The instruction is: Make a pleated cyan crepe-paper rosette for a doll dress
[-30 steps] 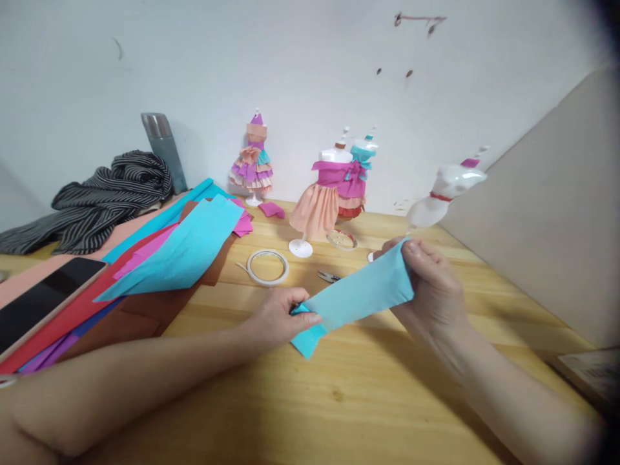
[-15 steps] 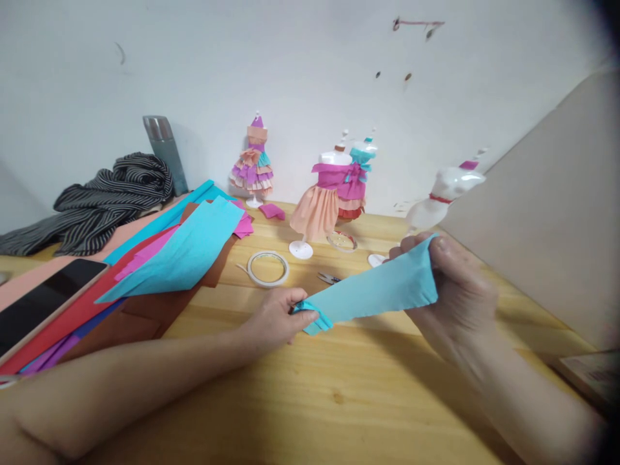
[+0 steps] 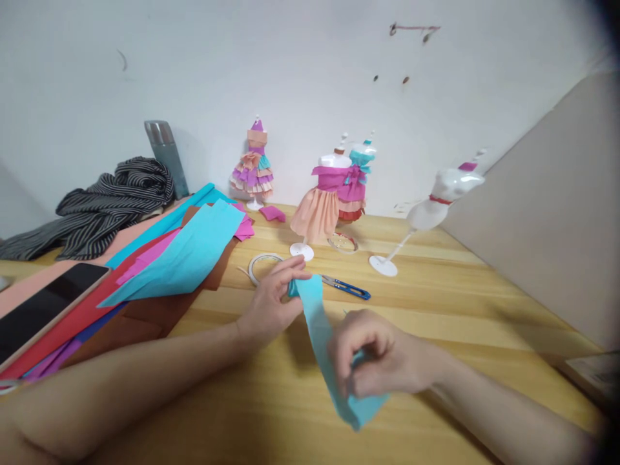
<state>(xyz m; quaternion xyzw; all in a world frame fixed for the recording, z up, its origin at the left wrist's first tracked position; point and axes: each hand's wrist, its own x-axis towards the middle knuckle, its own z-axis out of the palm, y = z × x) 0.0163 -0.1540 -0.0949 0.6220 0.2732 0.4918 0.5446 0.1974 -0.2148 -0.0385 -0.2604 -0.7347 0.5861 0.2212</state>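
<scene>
The fingers of your left hand (image 3: 274, 298) pinch the bunched upper end of a turquoise paper strip (image 3: 318, 323), while those of your right hand (image 3: 380, 358), slightly blurred, grip it lower down. It slants above the table (image 3: 460, 294), near the blue-handled thread snips (image 3: 357, 290).

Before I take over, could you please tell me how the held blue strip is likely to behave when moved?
The blue strip is probably floppy, since it curves between the left hand and the right hand. It looks thin, so it is likely light. It may crease easily, judging by the folds at the left hand.
</scene>
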